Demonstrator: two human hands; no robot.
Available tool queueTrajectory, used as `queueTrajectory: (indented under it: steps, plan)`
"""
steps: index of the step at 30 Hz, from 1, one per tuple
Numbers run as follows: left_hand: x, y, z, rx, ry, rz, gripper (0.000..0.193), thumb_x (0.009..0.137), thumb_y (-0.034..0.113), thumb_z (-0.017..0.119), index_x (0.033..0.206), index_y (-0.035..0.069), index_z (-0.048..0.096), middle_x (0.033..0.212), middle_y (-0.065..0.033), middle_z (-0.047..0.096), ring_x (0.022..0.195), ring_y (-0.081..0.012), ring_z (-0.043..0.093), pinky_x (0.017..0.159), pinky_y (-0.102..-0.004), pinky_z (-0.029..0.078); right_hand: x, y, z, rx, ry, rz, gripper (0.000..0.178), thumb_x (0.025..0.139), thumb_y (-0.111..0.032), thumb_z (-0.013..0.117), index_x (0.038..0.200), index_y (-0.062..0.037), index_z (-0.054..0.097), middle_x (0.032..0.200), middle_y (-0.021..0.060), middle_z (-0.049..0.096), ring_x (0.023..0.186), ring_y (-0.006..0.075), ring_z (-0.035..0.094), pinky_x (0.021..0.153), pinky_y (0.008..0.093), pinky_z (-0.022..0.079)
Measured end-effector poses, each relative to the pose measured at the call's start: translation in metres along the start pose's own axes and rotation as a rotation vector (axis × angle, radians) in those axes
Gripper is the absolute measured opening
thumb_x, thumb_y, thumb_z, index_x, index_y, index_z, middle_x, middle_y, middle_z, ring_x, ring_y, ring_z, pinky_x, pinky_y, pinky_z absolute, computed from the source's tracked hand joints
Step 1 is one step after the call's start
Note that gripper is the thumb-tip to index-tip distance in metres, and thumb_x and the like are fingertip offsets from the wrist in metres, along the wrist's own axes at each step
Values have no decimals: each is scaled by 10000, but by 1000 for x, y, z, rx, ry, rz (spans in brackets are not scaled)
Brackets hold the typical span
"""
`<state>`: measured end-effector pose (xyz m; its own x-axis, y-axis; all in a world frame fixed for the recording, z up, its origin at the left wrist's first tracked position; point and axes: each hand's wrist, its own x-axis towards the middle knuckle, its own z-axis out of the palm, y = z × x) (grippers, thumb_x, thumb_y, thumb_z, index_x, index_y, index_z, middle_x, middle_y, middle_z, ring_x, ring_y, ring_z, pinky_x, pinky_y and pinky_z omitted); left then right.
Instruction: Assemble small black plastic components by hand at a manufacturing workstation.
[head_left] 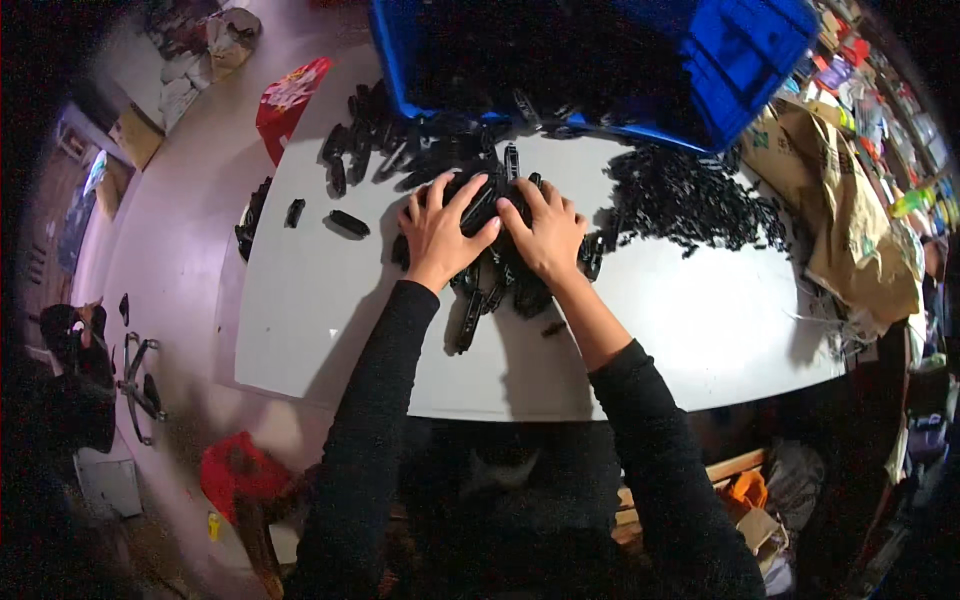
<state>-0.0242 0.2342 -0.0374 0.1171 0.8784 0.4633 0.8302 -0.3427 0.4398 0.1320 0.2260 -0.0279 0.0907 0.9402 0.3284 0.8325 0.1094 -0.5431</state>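
Observation:
Both hands rest on a heap of black plastic parts [470, 305] in the middle of a white table [330, 290]. My left hand [440, 228] lies over the heap's left side, fingers spread. My right hand [545, 230] covers its right side, fingers also spread and thumb close to the left thumb. The parts are long, narrow and dark; what exactly they are I cannot tell. Some stick out below the palms toward me. Others lie loose to the left, among them one oblong part [348, 224].
A large blue bin [400, 85] holding black parts stands at the table's far side. Right of my hands spreads a pile of small black pieces [690, 200]. A brown paper sack [830, 190] lies at the right edge. A red box [290, 105] stands beyond the far left edge.

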Motion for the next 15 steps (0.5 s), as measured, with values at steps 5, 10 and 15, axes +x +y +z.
queueTrajectory:
  steps: [5, 10, 15]
  plan:
    - [-22, 25, -11, -6, -52, 103, 605, 690, 458, 635, 1259, 315, 485, 1291, -91, 393, 1193, -383, 309, 943, -603, 244, -39, 6, -21, -20, 55, 40, 472, 809, -484, 527, 1206, -227, 524, 1230, 158, 483, 1128, 346, 440, 940, 494, 279]
    - [-41, 38, -38, 141, -15, 71, 729, 718, 561, 593, 1353, 279, 372, 1380, -156, 298, 1262, -423, 234, 925, -682, 188, -31, 46, -57, 179, 23, -135, 454, 829, -370, 567, 1201, -114, 531, 1251, 222, 440, 1182, 363, 403, 963, 429, 342]
    - [-100, 107, -65, 197, -289, 246, 732, 749, 614, 514, 1355, 228, 376, 1420, -162, 251, 1310, -406, 187, 983, -642, 133, 70, 138, -107, -229, -10, -169, 525, 823, -565, 475, 1220, -227, 534, 1347, 77, 424, 1297, 313, 286, 983, 634, 184]
